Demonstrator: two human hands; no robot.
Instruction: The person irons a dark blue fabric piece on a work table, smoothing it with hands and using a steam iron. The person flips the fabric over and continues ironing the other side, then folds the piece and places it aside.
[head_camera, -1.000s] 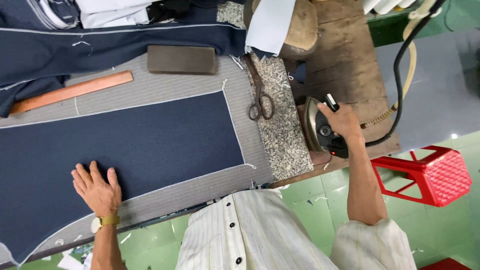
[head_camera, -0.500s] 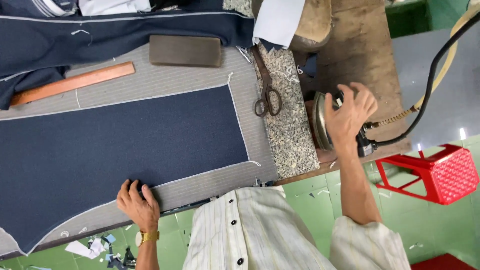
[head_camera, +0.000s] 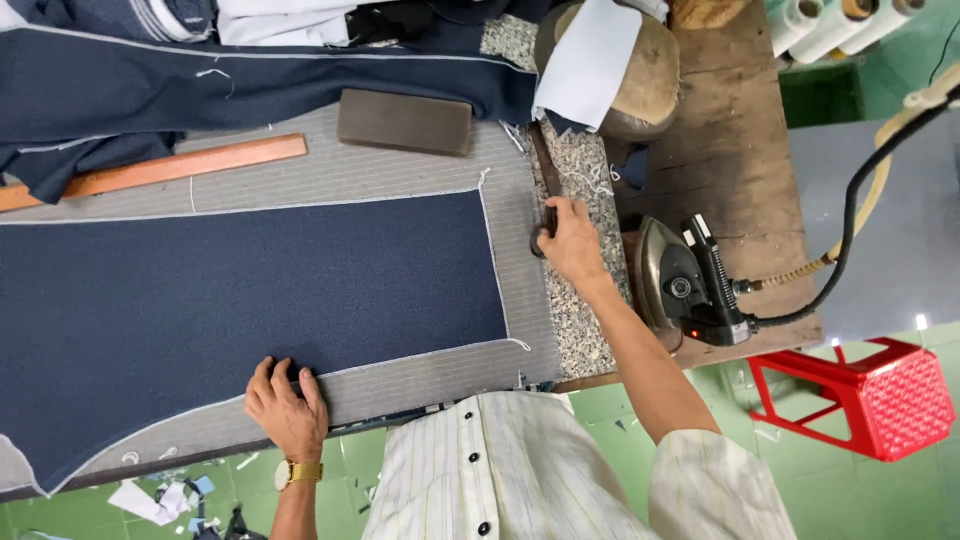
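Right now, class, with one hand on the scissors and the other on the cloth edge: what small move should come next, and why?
Probably close the right hand round the scissors and lift them: it covers the handles, while the left hand pins the navy cloth edge.

Likely a tailoring workshop — pressing table (head_camera: 520, 250), iron (head_camera: 675, 285), navy cloth (head_camera: 250, 290), thread cones (head_camera: 835, 20).

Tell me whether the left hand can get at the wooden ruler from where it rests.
Probably yes. The left hand rests on the near edge of the navy cloth; the wooden ruler lies across it at the far edge, with only flat fabric between. It would need a long stretch.
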